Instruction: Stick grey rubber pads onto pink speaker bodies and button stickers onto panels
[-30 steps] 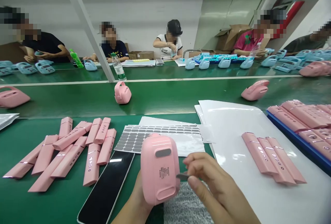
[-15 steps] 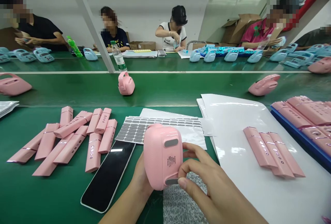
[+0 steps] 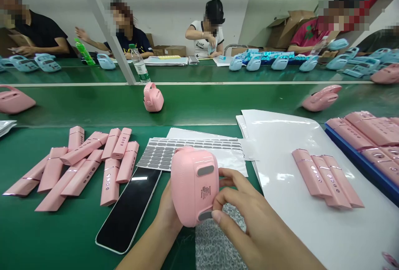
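Observation:
My left hand [image 3: 167, 208] is wrapped round the side of a pink rounded device [image 3: 183, 187], holding it up over the bench. Its flat face has printed text and two grey oval pads, one near the top [image 3: 205, 170] and a lower grey pad [image 3: 205, 215]. With thumb and forefinger together, my right hand [image 3: 240, 207] grips the end of that lower pad, the other fingers by the device's edge. Behind the device lies a sheet of grey oval stickers [image 3: 157, 153]. Under my hands is a grey textured mat [image 3: 218, 245].
Left are several pink bar-shaped parts [image 3: 81, 174] and a black-screened phone [image 3: 131, 212]. On the right are a white sheet [image 3: 280, 137] with three pink bars [image 3: 326, 178] and a blue tray [image 3: 352, 158]. A pink device [image 3: 153, 97] stands beyond; co-workers sit opposite.
The view has shifted slightly. Both hands keep the device nearly in place, and the right thumb and forefinger stay at the lower pad. A co-worker opposite has stretched out an arm.

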`<state>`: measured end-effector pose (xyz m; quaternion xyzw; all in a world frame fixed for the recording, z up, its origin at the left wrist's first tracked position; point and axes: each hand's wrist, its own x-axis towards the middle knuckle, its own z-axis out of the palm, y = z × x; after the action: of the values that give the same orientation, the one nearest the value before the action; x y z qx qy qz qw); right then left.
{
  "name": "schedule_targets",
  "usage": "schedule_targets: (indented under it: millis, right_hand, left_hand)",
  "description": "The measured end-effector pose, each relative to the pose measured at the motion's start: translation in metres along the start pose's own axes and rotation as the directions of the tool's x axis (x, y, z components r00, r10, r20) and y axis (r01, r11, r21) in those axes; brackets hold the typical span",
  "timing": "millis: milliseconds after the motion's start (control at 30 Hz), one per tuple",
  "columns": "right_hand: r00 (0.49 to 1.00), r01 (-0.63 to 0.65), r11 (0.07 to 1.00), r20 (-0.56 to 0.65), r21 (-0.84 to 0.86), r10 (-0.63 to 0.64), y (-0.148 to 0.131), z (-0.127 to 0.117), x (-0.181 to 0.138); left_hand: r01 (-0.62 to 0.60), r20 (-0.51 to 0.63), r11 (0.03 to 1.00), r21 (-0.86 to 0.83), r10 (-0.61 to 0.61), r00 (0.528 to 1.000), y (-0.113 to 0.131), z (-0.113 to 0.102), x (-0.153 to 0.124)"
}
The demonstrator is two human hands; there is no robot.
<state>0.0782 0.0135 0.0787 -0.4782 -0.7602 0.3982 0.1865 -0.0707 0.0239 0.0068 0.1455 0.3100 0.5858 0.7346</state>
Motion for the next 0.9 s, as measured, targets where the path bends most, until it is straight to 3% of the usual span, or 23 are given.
schedule_targets:
  millis: [267,700,900]
  right_hand:
    - [0.999,0.018,0.998,0.031,0.065,-0.020,0.0042,-0.0044,-0.0020]
    - [0.999,0.010,1.000,0.041,0.009,-0.011,0.0065,-0.0020,-0.0016]
    - [1.000,0.013,1.000,0.003,-0.019,-0.013,0.0033,-0.0003,-0.0020]
  left_hand:
    - [-0.026,-0.114,0.999,0.031,0.030,0.993,-0.0024,-0.0058,0.0004]
    - [0.027,-0.091,0.999,-0.038,-0.030,0.995,-0.0036,-0.0085,0.0029]
    - [-0.001,-0.123,1.000,0.002,0.002,0.992,-0.0034,-0.0076,0.0005]
